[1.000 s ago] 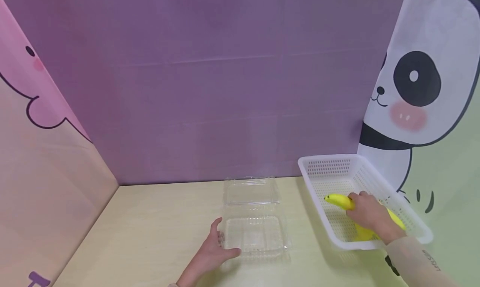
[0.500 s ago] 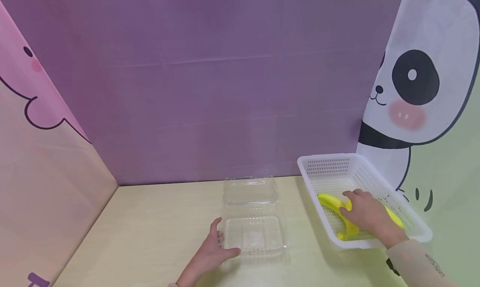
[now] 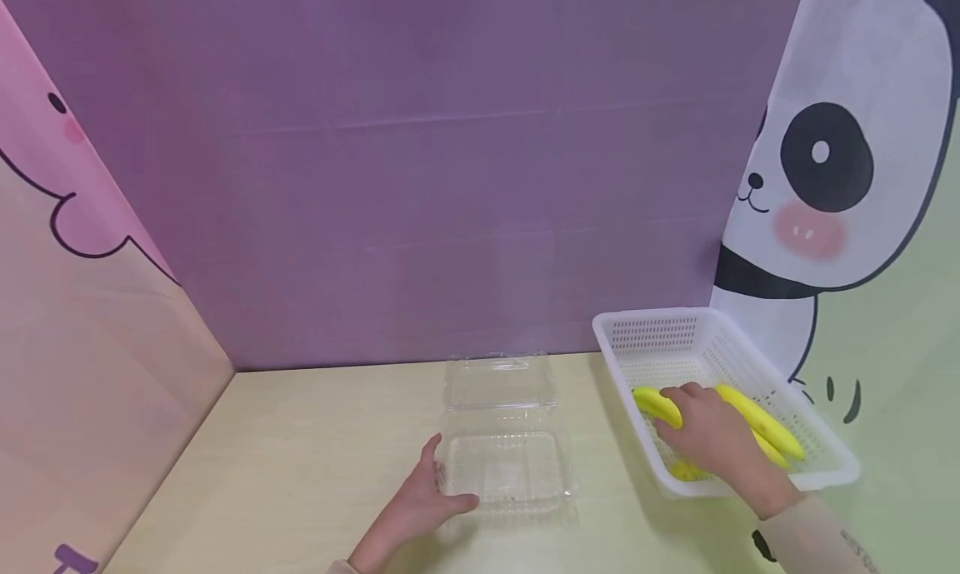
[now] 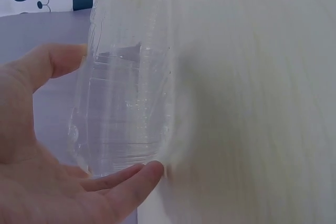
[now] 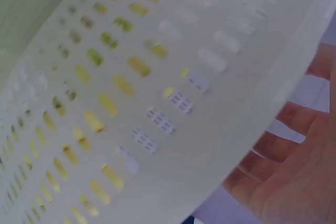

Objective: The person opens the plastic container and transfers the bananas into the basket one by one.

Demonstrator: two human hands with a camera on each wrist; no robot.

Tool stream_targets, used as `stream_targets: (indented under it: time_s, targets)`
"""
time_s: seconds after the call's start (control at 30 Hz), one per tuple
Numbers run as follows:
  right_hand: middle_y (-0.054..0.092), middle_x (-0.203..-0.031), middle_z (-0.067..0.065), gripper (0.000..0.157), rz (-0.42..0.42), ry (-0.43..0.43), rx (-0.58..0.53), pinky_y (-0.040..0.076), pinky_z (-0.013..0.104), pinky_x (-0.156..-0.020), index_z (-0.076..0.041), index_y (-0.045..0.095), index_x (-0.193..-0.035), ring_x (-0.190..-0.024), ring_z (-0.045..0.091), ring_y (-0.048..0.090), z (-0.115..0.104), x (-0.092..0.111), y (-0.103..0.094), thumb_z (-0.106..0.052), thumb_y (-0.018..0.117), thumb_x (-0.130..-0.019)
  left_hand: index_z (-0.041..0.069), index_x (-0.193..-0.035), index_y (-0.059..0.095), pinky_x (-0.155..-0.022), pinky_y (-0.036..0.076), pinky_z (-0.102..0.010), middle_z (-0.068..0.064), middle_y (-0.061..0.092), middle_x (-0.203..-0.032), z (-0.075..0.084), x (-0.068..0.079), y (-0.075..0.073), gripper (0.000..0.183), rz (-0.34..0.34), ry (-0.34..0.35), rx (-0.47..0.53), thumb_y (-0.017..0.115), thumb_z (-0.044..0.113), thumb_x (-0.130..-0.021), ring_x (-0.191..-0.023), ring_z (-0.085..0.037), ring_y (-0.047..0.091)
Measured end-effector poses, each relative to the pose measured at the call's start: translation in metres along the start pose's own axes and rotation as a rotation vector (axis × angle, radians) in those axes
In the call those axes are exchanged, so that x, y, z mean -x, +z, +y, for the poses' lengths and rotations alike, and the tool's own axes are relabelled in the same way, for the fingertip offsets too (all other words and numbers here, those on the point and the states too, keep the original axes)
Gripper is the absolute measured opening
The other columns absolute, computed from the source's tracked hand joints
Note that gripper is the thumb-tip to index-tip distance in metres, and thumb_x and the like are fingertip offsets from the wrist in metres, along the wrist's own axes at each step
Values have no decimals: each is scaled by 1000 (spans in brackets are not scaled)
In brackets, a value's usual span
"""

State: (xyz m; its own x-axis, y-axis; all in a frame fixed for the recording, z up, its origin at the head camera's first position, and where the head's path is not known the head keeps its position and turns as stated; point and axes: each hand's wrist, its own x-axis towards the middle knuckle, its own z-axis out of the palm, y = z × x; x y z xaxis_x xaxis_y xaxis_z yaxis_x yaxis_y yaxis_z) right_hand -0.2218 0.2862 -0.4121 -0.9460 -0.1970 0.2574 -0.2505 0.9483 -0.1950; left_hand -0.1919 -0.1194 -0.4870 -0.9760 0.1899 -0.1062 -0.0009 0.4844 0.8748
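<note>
In the head view my left hand (image 3: pixel 422 499) holds the left end of a clear plastic clamshell box (image 3: pixel 510 470), which lies with its lid folded back. The left wrist view shows the thumb at the rim of the clear box (image 4: pixel 118 103) and the fingertips (image 4: pixel 152 170) low on its end. My right hand (image 3: pixel 708 432) reaches into a white perforated basket (image 3: pixel 660 336), thumb and fingers spread around a yellow banana (image 3: pixel 657 406). More bananas (image 3: pixel 765 424) lie beneath and right of that hand. Basket wall fills most of the right wrist view, with my right fingers (image 5: pixel 273 145) beyond its rim.
Both box and basket stand on a pale wooden table (image 3: pixel 300 441). A purple backdrop (image 3: pixel 420 182) rises behind it. Printed side panels flank the table, with a panda (image 3: pixel 870 182) on the right one near the basket.
My right hand has let go of one banana, which dropped back into the basket, and has shifted left over the banana at the left side. The left hand and box stay put.
</note>
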Motion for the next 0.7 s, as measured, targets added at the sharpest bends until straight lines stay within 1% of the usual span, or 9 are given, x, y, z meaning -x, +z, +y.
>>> stream_targets:
  time_s: [0.2, 0.37, 0.47, 0.57, 0.7]
  targets:
    - [65, -115, 23, 44, 33, -21, -3, 51, 59, -82, 0, 68, -121, -103, 45, 61, -15, 2, 1, -30, 72, -90, -1, -160, 7, -102, 39, -65, -41, 36, -149, 1, 1, -2, 117, -2, 3, -22, 85, 32, -79, -136, -53, 40]
    - [67, -110, 20, 41, 102, -66, -15, 52, 56, -80, 0, 69, -118, -98, 43, 63, -29, 5, 4, -27, 74, -88, -2, -160, 7, -102, 38, -67, -41, 36, -149, 2, 1, -4, 117, 2, 5, -30, 85, 33, -80, -137, -53, 40]
    - [67, -110, 20, 41, 123, -81, -19, 52, 56, -79, 1, 69, -117, -97, 42, 63, -37, 6, 5, -26, 75, -87, -1, -160, 9, -104, 37, -66, -39, 35, -151, 3, 1, -3, 115, 18, 4, -31, 85, 32, -80, -138, -52, 39]
    - [67, -113, 20, 42, 119, -68, -39, 53, 56, -79, 0, 69, -119, -100, 43, 62, -43, 8, 6, -26, 74, -87, -2, -160, 13, -104, 36, -66, -37, 36, -150, 3, 1, -3, 110, 41, 6, -45, 84, 32, -82, -138, -51, 39]
    - [66, -117, 20, 42, 127, -62, -55, 51, 57, -84, -1, 69, -121, -105, 43, 61, -51, 11, 7, -27, 74, -88, -2, -159, 20, -103, 37, -66, -33, 39, -148, 5, 4, -5, 104, 75, 16, -85, 81, 36, -85, -136, -50, 43]
